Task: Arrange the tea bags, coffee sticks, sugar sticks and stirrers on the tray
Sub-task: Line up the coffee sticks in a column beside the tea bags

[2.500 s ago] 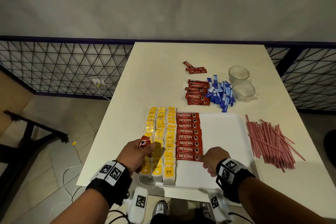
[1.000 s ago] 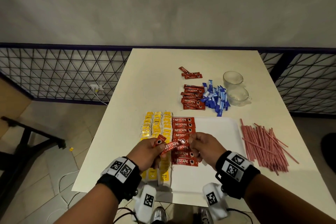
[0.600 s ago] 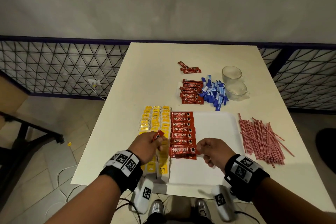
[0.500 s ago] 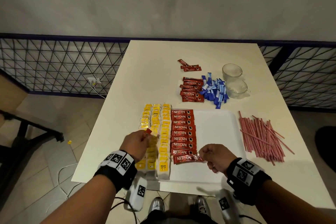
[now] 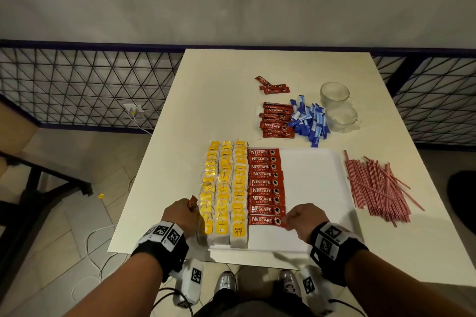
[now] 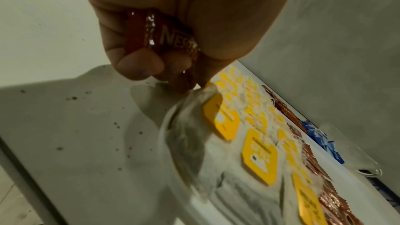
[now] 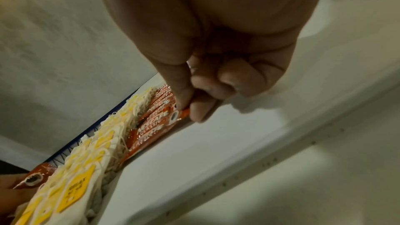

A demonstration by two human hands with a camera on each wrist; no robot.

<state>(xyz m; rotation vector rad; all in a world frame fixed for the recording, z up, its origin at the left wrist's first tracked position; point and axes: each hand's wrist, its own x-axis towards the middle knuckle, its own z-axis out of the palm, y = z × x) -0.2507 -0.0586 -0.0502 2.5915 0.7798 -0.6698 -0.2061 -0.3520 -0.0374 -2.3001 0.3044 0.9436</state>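
Observation:
A white tray (image 5: 316, 183) lies near the table's front edge. Yellow-tagged tea bags (image 5: 224, 188) fill its left side in three columns; a column of red coffee sticks (image 5: 265, 183) lies beside them. My right hand (image 5: 301, 219) pinches the right end of the nearest coffee stick (image 5: 262, 220), which lies flat at the column's near end; thumb and finger grip that stick (image 7: 160, 124) in the right wrist view. My left hand (image 5: 180, 213), left of the tea bags, grips other coffee sticks (image 6: 164, 38) in its fist.
More coffee sticks (image 5: 275, 121) and blue sugar sticks (image 5: 309, 121) lie behind the tray, with two glass cups (image 5: 337, 108) to their right. Red stirrers (image 5: 378, 188) are heaped right of the tray. A wire fence (image 5: 85, 85) stands to the left.
My right hand took a coffee stick from the left hand and brought it down to the near end of the red column. The left hand drew back to the left of the tea bags.

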